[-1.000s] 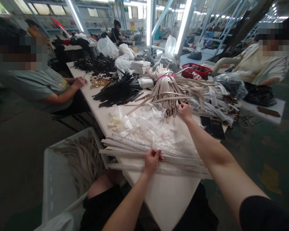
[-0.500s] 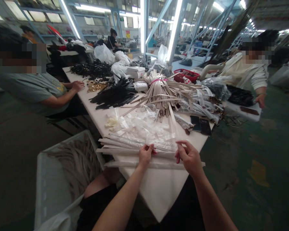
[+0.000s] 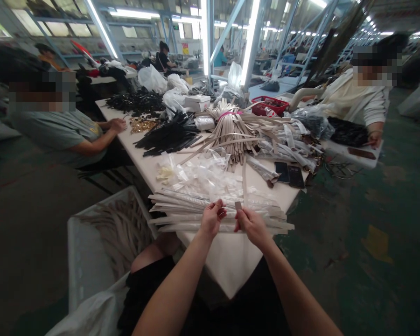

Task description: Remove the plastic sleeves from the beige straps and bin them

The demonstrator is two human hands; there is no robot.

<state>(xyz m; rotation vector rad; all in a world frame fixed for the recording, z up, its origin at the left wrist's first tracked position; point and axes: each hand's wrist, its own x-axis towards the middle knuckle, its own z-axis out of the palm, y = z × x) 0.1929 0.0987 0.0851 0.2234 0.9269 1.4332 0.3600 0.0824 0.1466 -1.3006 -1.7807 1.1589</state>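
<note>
My right hand pinches a beige strip, whose short end sticks up above the thumb. Just to its left is my left hand, its fingers curled together; what they hold, if anything, is too small to make out. Both hands are over a row of long pale strips lying across the near part of the table. Beyond them is a heap of clear and white plastic wrappings. A fanned bundle of beige strips with a pink tie stands farther back.
Black strips, gold pieces, a red basket and two dark flat objects are on the table. A white bin of strips stands lower left. People sit at left and right.
My right hand has moved left, closer to my left hand, and now has a strip end between its fingers. The view has shifted slightly.
</note>
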